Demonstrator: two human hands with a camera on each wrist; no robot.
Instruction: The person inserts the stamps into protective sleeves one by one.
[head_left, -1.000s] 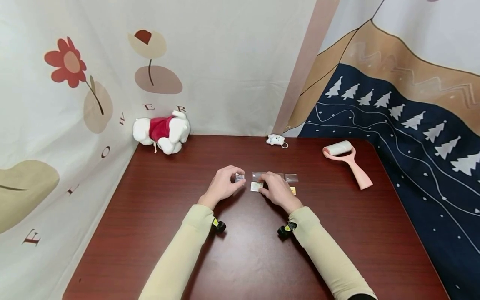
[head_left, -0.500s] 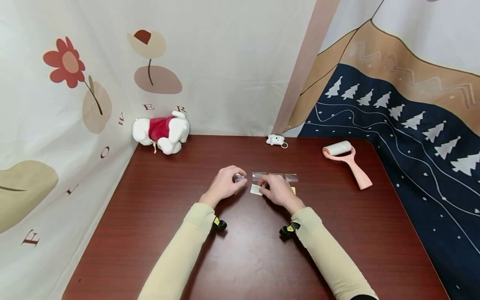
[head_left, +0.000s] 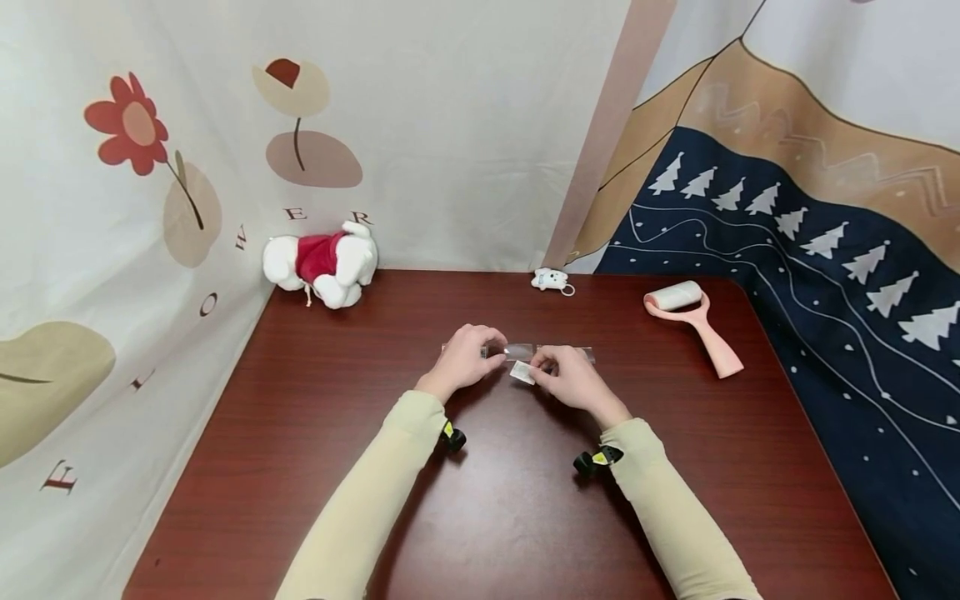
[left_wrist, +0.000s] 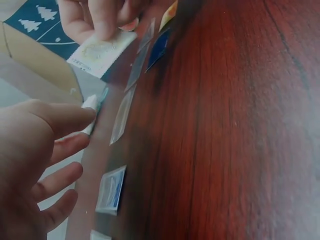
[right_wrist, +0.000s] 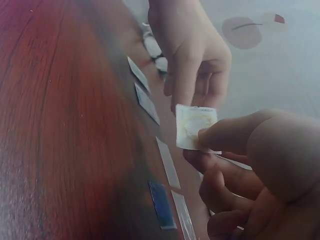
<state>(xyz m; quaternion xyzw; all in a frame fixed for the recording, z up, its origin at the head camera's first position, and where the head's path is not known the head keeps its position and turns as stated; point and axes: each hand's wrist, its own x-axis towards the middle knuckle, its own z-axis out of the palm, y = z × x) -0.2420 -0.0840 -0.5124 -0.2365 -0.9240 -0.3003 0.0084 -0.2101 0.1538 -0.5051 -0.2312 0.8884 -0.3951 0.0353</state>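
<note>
My right hand [head_left: 573, 379] pinches a small square white packet with a yellowish print [head_left: 522, 372] between thumb and fingers. The packet is tilted and held above the table in both wrist views. My left hand [left_wrist: 37, 150] has its fingers loosely spread and holds nothing. It hovers near a row of flat clear packets [left_wrist: 122, 117]. Below its fingers in the left wrist view lies a clear packet with blue markings [left_wrist: 111, 190]. A dark blue packet [right_wrist: 161, 205] lies by the clear ones, and a yellow packet [left_wrist: 169, 16] sits beyond it.
On the reddish-brown table [head_left: 480, 517], a white plush toy in a red shirt [head_left: 322, 262] lies at the back left. A small white toy with a loop [head_left: 551, 280] is at the back edge. A pink lint roller [head_left: 693, 321] lies at the right.
My right hand has lifted the white packet off the table and shifted right. My left hand has moved right and away from the packet with blue markings, leaving it on the table.
</note>
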